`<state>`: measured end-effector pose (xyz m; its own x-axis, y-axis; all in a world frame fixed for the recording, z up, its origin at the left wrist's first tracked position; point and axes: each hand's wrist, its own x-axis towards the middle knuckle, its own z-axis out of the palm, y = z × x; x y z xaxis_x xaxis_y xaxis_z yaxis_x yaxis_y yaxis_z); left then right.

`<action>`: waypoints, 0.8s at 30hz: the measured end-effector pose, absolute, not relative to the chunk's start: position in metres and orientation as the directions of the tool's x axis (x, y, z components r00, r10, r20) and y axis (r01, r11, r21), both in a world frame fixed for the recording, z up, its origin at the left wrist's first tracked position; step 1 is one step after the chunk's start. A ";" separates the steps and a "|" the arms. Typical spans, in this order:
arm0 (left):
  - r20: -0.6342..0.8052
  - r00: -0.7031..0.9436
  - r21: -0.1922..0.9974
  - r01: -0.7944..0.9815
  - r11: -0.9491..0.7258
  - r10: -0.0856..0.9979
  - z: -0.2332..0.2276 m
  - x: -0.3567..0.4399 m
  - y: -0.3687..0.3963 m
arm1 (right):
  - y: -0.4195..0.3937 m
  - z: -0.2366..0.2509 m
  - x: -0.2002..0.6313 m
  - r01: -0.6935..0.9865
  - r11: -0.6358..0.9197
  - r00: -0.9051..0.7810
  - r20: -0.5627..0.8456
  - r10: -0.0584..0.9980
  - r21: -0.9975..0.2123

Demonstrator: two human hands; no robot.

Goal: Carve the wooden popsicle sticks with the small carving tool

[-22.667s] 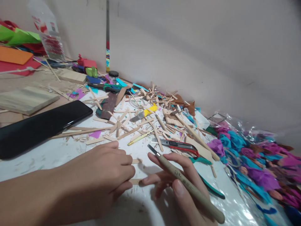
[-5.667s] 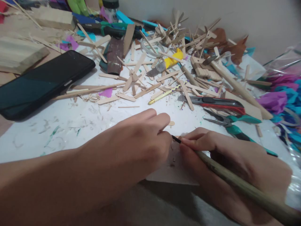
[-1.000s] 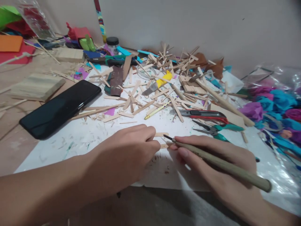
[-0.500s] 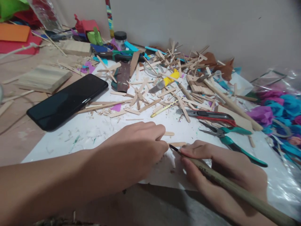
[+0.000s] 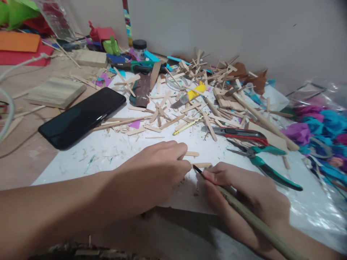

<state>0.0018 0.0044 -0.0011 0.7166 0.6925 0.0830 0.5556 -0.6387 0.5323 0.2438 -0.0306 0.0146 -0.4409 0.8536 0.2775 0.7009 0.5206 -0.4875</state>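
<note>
My left hand (image 5: 155, 173) presses down on a short wooden stick piece (image 5: 202, 165) lying on the white sheet (image 5: 108, 151); only the stick's right end shows past my fingers. My right hand (image 5: 244, 191) grips a long carving knife (image 5: 244, 213) like a pen, its dark blade tip touching the stick beside my left fingertips. A second short stick piece (image 5: 192, 154) lies just beyond my left fingers.
A black phone (image 5: 81, 117) lies at the left. A heap of wooden sticks (image 5: 189, 90), a red utility knife (image 5: 238, 133) and green-handled pliers (image 5: 265, 166) lie behind my hands. Wooden blocks (image 5: 55, 92) sit far left, coloured paper flowers (image 5: 320, 133) at right.
The view shifted slightly. My right hand drew the knife a little closer to me; my left hand still holds the stick piece down.
</note>
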 end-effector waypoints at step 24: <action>0.119 0.829 0.162 0.528 -0.834 0.547 0.029 0.003 0.003 | -0.013 0.004 0.248 0.515 0.325 -0.163 0.282 0.945 -0.793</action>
<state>0.0026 0.0030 0.0291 0.8285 0.5472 0.1185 0.5277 -0.8339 0.1616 0.2481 -0.0134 0.0038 -0.1634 0.9455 0.2818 0.5145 0.3253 -0.7934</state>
